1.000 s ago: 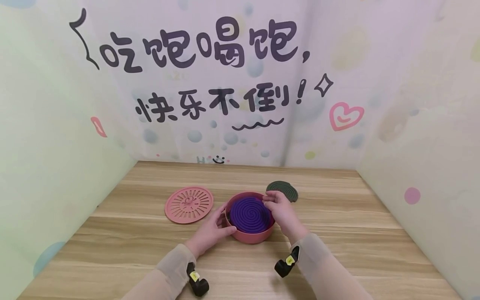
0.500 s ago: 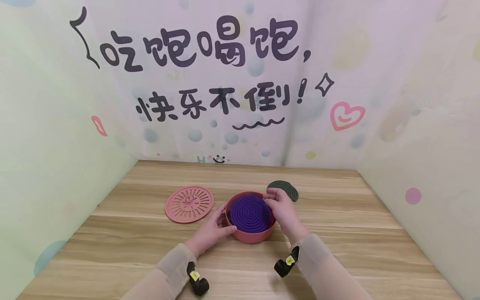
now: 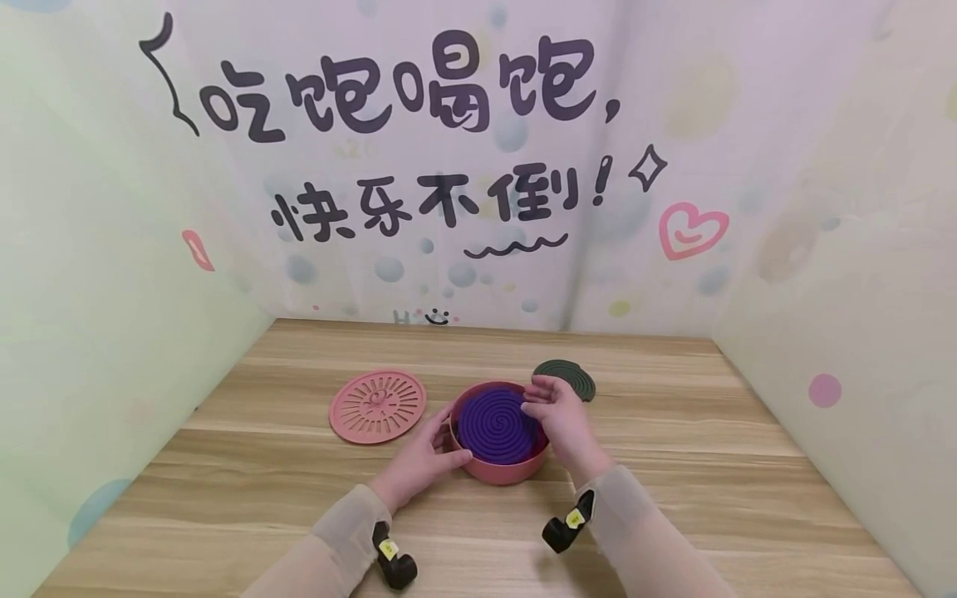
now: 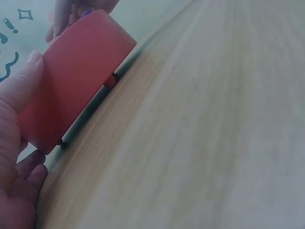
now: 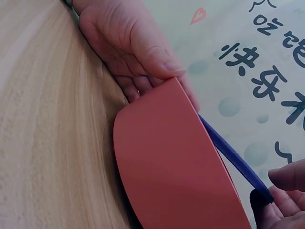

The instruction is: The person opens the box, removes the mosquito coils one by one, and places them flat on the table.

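Observation:
A round pink mosquito coil holder point(image 3: 499, 473) stands on the table with a purple mosquito coil point(image 3: 493, 428) in its mouth. Around the holder's left side, my left hand point(image 3: 419, 463) grips the wall, thumb at the front and fingers behind. On the other side, my right hand point(image 3: 568, 428) pinches the coil's right edge between thumb and fingers. In the right wrist view the purple coil point(image 5: 236, 157) is tilted, its held edge raised above the holder's rim. Small feet show under the holder point(image 4: 78, 78) in the left wrist view. The holder's inside is mostly hidden.
A slotted pink lid point(image 3: 377, 407) lies flat to the left of the holder. Behind my right hand lies a dark green mosquito coil point(image 3: 566, 378), partly covered by it. A printed curtain point(image 3: 478, 282) borders the wooden table point(image 3: 673, 465) at the back.
My right hand's fingers and wrist have shifted slightly, and the purple coil's right side has turned and risen a little. My left hand and the holder stay in place.

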{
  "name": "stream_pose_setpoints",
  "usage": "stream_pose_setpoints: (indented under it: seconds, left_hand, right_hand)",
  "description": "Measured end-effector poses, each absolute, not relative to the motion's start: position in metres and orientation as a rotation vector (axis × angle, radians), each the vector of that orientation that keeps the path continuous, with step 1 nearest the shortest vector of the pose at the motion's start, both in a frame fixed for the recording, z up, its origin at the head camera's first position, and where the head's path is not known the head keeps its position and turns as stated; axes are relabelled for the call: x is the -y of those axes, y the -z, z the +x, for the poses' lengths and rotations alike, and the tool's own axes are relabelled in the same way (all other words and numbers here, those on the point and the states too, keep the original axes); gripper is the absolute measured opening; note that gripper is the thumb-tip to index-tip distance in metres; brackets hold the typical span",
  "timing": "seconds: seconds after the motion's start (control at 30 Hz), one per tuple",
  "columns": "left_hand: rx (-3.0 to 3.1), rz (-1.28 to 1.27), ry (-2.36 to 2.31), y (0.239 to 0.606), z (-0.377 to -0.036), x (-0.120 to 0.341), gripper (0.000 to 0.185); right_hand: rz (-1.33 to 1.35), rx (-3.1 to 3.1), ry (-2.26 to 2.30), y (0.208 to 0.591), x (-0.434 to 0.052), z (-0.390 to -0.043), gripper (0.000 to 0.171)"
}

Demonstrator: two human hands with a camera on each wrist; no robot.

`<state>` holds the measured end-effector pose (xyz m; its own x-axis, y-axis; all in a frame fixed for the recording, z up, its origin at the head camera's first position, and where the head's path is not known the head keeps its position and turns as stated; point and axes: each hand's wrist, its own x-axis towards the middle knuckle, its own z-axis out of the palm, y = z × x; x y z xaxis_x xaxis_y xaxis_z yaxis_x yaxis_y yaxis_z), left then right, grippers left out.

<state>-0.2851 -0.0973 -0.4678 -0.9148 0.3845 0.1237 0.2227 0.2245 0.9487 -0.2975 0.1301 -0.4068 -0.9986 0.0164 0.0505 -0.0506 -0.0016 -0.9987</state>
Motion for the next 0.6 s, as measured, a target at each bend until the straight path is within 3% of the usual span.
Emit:
stream_pose_setpoints:
  seconds: [0.6]
  left_hand:
    - [-2.320, 0.599, -1.807, 0.4680, -0.2853, 0.0963, 0.080]
  right_hand:
    - [-0.146, 2.134, -2.342, 0.4064, -0.1285, -0.2993, 0.039]
